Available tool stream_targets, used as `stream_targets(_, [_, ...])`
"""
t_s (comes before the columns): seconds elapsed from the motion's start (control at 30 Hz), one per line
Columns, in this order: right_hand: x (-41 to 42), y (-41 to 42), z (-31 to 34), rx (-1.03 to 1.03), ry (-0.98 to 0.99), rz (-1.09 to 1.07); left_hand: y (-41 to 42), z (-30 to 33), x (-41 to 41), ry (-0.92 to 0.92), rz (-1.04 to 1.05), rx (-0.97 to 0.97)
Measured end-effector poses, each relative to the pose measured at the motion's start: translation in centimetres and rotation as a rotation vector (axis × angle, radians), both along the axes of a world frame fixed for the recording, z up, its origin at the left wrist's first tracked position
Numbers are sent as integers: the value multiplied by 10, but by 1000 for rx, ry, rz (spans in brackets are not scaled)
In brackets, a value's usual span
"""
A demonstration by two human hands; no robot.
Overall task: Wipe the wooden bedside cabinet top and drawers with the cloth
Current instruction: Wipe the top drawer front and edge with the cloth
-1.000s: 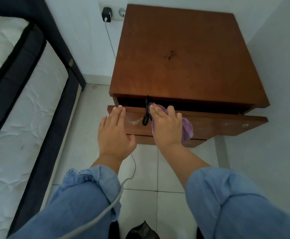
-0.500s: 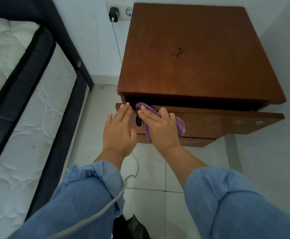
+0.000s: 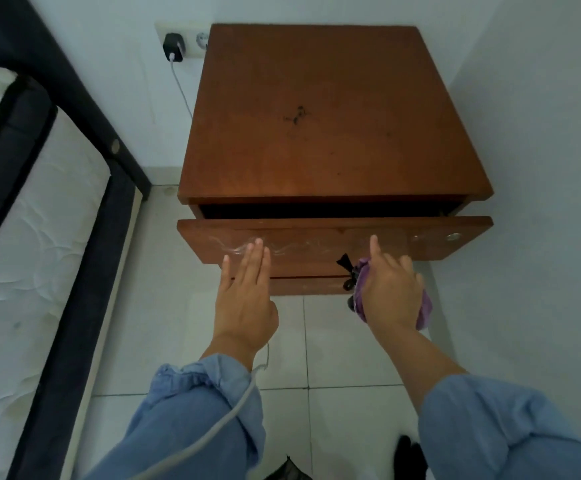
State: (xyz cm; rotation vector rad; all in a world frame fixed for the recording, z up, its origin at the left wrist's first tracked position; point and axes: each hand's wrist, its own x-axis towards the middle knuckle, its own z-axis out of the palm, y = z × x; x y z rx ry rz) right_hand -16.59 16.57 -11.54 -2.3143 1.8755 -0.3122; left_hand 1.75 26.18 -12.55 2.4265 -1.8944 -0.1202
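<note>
The wooden bedside cabinet stands against the white wall, a dark mark on its top. Its upper drawer is pulled out a little, with pale smears across the front. My right hand holds a bunched purple cloth against the drawer fronts, right of centre, index finger stretched up. A black ribbon handle hangs just left of the cloth. My left hand is flat with straight fingers, fingertips at the drawer front's left part.
A bed with a dark frame and white mattress runs along the left. A charger sits in the wall socket; its white cable drops behind the cabinet. White tiled floor lies below. Wall close on the right.
My right hand has slid the cloth rightward and lower along the drawer front. My left hand stays at the left part. The camera view shifted, showing more of the cabinet.
</note>
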Motion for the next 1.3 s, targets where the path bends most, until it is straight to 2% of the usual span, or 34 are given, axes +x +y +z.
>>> stream_targets(0.5, [8, -37, -31, -70, -77, 12, -41, -22, -11, -106, -50, -23])
stream_targets(0.6, [14, -44, -41, -140, -55, 14, -56, -34, -16, -206, -141, -125])
stream_targets(0.73, [18, -59, -64, -383, -64, 52, -79, -55, -20, -290, -216, -226])
stream_targets(0.83, [22, -65, -82, -437, -46, 58, -90, -76, -21, -308, -207, -259])
stream_targets(1.03, [22, -93, -123, -631, -68, 73, -118, -118, -15, -323, -189, -482])
stream_targets(1.3, [39, -112, -153, -849, -249, 17, -145, -143, -4, -330, -164, -729])
